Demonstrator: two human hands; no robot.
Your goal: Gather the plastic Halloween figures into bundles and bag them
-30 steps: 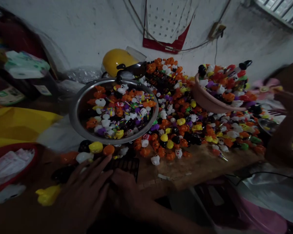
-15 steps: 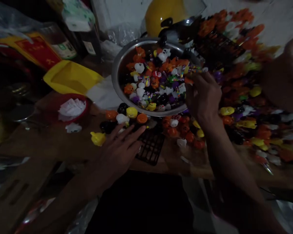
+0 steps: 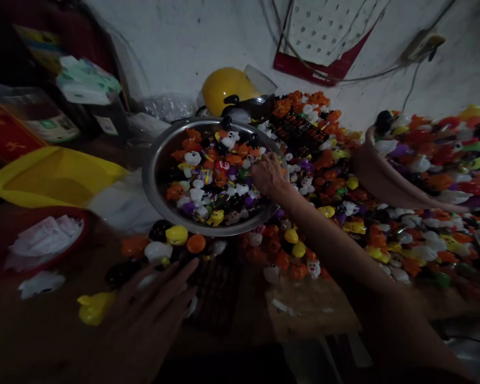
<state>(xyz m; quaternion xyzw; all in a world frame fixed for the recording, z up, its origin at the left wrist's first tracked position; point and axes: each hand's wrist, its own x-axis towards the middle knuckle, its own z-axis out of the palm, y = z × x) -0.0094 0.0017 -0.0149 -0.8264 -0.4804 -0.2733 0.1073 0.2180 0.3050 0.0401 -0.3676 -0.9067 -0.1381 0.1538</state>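
Figurines (image 3: 220, 181), glossy and rounded, crowd the wide-rimmed metal basin (image 3: 149, 178).

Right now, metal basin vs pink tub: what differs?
The metal basin is shiny grey; the pink tub looks duller.
Toys lie mostly below the metal basin's rim but heap above the pink tub's.
The right hand is in the metal basin; none shows in the pink tub.
Both hold multicoloured toys.

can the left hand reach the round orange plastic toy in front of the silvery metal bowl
Probably yes: the left hand lies spread close to the round orange plastic toy, and nothing seems to stand between them; the round silvery metal bowl sits beyond it.
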